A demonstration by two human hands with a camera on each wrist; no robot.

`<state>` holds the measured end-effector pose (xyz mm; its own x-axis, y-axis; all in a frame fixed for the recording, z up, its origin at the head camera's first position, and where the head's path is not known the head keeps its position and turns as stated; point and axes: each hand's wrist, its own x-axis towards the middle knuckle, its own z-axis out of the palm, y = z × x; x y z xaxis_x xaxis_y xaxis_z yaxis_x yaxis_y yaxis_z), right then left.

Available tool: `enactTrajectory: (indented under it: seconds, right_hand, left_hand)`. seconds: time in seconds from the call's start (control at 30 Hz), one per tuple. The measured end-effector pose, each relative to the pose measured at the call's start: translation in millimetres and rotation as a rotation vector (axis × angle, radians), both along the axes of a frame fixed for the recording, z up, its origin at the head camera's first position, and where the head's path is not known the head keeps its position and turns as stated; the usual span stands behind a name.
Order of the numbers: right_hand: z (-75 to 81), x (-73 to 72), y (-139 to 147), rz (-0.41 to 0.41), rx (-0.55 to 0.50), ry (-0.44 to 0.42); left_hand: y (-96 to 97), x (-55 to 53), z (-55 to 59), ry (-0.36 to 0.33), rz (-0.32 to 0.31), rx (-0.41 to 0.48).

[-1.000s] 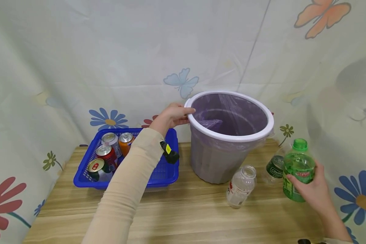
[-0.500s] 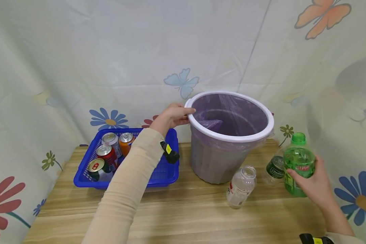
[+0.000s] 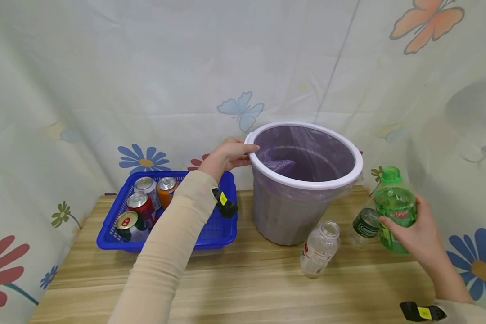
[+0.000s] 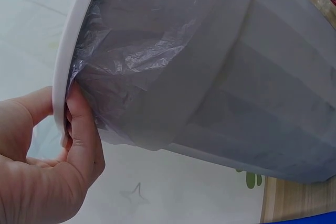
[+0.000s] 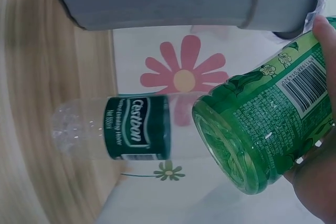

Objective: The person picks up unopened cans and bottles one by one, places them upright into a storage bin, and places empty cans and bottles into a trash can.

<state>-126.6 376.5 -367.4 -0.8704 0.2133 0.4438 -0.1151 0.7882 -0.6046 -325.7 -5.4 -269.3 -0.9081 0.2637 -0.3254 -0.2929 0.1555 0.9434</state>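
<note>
The left hand [image 3: 229, 154] grips the bin rim [image 3: 308, 185], the right hand [image 3: 419, 234] clasps the green bottle [image 3: 393, 208], which, swung too low, could topple the dark-labelled bottle [image 3: 366, 223] beside it.

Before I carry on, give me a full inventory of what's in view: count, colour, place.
bin: 1, grey with white rim, mid-table towards the back
liner: 1, translucent purplish, inside the bin
basket: 1, blue, left of the bin
cans: 4 visible, silver, orange, red, dark; in the basket, sleeve may hide more
jar: 1, clear, in front of the bin
clear bottle: 1, green label, right of the bin
green bottle: 1, green, in the right hand
table: 1, wood-grain, beneath
curtain: white, printed flowers and butterflies, behind
wrist straps: 2, black with yellow tags, one per wrist
sleeves: 2, cream, on the arms
left hand: 1, gripping the rim
right hand: 1, holding the green bottle
</note>
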Motion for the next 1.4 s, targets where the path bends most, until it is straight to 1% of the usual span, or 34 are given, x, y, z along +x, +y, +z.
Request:
enactTrajectory:
  seconds: [0.17, 0.43, 0.9, 1.2, 1.4]
  right_hand:
    - [8.1, -6.7, -3.0, 0.064, 0.022, 0.064]
    - [27.2, -11.3, -5.4, 0.102, 0.069, 0.064]
    - [61.4, -22.5, -6.7, 0.155, 0.117, 0.073]
    - [79.2, -27.6, -11.8, 0.19, 0.156, 0.085]
    - [89.9, -30.0, -13.7, 0.199, 0.201, 0.084]
  left_hand:
    - [-0.2, 0.7, 0.9, 0.0, 0.006, -0.007]
    - [0.2, 2.1, 3.0, 0.003, 0.008, -0.03]
    - [2.4, 2.1, 5.4, -0.003, 0.01, -0.033]
    - [2.6, 1.7, 5.2, -0.01, 0.012, -0.017]
    - [2.9, 1.3, 5.0, 0.0, 0.009, -0.032]
